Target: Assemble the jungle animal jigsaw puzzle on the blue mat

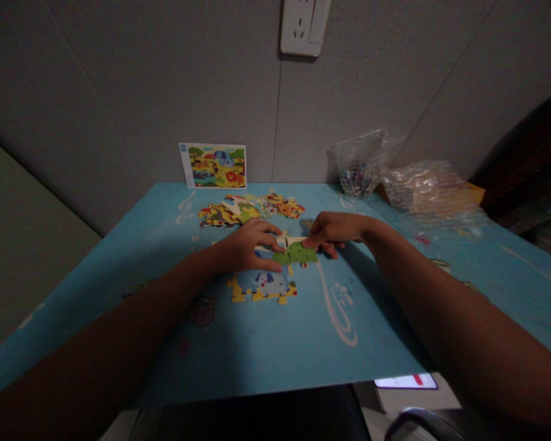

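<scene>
A partly joined jigsaw puzzle (266,286) lies on the blue table, with a blue elephant on its lower part. My left hand (249,244) rests over its upper left, fingers spread and fingertips touching the pieces. At the upper right sits a green puzzle piece (304,253), pinched at its right edge by the thumb and curled fingers of my right hand (333,233). Part of the puzzle is hidden under my left hand. Just behind both hands is a heap of loose puzzle pieces (232,210).
A picture card (218,166) leans against the grey wall. Clear plastic bags (360,168) stand at the back right, beside a plastic-wrapped yellow package (429,190). A wall socket (300,27) is above. Below the table's front edge a lit phone (406,382) shows.
</scene>
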A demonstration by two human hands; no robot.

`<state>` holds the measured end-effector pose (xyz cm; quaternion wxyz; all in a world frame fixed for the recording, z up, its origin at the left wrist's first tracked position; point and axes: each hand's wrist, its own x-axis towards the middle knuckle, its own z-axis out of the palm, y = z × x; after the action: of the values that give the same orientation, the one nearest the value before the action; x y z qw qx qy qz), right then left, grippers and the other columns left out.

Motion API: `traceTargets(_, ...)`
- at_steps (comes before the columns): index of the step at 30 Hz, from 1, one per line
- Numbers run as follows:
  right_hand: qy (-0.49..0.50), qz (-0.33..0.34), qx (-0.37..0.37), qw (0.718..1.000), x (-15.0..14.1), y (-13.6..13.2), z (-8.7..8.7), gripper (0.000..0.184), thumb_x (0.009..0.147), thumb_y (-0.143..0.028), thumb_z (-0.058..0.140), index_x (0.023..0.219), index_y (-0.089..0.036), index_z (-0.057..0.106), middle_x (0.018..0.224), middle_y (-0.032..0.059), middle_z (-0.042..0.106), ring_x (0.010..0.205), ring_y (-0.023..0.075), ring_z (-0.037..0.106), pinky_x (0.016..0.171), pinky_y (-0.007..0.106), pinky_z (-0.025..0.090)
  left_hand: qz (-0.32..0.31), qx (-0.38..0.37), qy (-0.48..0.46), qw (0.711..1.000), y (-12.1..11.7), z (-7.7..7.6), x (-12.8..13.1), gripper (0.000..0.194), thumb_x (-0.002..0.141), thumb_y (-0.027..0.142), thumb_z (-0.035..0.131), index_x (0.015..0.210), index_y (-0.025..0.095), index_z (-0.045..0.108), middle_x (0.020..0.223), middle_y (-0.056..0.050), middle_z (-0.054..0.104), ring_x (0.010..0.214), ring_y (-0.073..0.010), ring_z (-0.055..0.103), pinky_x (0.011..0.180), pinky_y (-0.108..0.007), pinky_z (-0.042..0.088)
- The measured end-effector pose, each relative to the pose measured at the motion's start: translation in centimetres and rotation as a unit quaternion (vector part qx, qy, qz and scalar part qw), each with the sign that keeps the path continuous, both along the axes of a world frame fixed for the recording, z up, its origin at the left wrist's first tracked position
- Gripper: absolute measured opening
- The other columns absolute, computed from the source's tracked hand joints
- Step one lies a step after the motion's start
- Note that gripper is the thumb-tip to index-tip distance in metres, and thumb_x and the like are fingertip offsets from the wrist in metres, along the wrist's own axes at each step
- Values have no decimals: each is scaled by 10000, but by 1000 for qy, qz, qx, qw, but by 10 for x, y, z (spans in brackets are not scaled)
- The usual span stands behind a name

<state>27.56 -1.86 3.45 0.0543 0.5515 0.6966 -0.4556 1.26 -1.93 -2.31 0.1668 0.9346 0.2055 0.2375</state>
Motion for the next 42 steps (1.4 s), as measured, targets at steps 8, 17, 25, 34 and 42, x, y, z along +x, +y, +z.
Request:
traceTargets(8, -35, -17, -10, 999, -4, -1, 0, 467, 750, -585, 722, 598, -163, 591, 447, 2, 577, 450, 112, 523, 451, 248, 279, 10, -7, 13, 1000, -3, 4, 1, 324, 751, 456, 845, 949, 208, 782, 1258, -123, 668, 1162, -278, 601, 1068, -465, 415)
traceTargets(17, -30, 3, 24, 999, -1, 0, -5, 432, 791, -548, 699, 615, -169, 588, 464, -11, 580, 462, 111, 545, 491, 243, 307, 3, -10, 14, 1000, -3, 4, 0, 369, 769, 475, 824, 973, 178, 746, 1247, -138, 668, 1168, -282, 594, 1075, -471, 392)
traceTargets(25, -60, -24, 59, 996, -9, -7, 5, 392, 806, -431, 715, 546, -183, 558, 401, -21, 550, 398, 101, 501, 513, 252, 351, 2, -10, 23, 1000, -1, 3, 0, 348, 783, 482, 807, 1024, 235, 762, 1273, -106, 661, 1187, -277, 585, 1088, -478, 385)
traceTargets(34, -27, -11, 25, 999, -24, -15, 0, 513, 744, -580, 777, 517, -182, 547, 374, -21, 534, 380, 99, 478, 492, 246, 368, 4, 7, 42, 999, -3, 6, 0, 331, 792, 477, 805, 993, 215, 780, 1274, -130, 649, 1200, -298, 564, 1080, -491, 393)
traceTargets(42, -53, -24, 75, 996, -28, -14, 4, 461, 776, -472, 787, 501, -181, 558, 411, -18, 561, 425, 103, 487, 588, 257, 426, 10, -8, 44, 999, -2, 7, 1, 406, 785, 501, 803, 1048, 198, 741, 1277, -138, 629, 1216, -296, 560, 1078, -470, 399)
